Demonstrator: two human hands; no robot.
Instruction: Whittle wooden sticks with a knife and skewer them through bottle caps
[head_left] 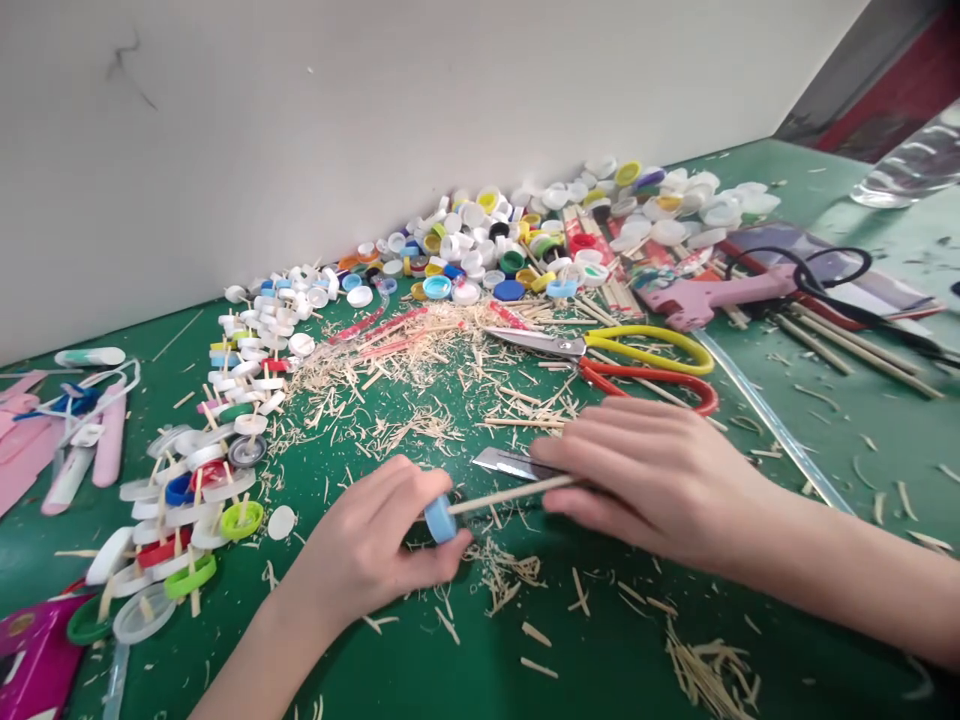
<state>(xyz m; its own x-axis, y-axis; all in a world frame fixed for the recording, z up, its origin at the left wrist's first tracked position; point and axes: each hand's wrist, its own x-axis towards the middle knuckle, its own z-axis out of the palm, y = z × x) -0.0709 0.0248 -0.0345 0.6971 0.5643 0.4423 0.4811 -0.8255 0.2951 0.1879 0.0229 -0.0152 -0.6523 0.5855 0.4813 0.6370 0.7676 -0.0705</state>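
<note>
A light blue bottle cap (441, 520) is pinched between the thumb and fingers of my left hand (375, 530). Through or against the cap runs a thin wooden stick (510, 493), pointing right. My right hand (637, 480) closes over the stick's other end. The blade of a craft knife (514, 463) juts out from under my right fingers; its handle is hidden, so whether I grip it too is unclear. Beyond my right hand lie scissors (540, 342) with one yellow and one red handle loop.
Wood shavings (405, 435) litter the green table (315, 640). Bottle caps (465, 240) heap along the white wall, and caps on short sticks (202, 480) line the left. A pink glue gun (720, 295), a clear glue stick (780, 425) and a plastic bottle (907, 165) are at right.
</note>
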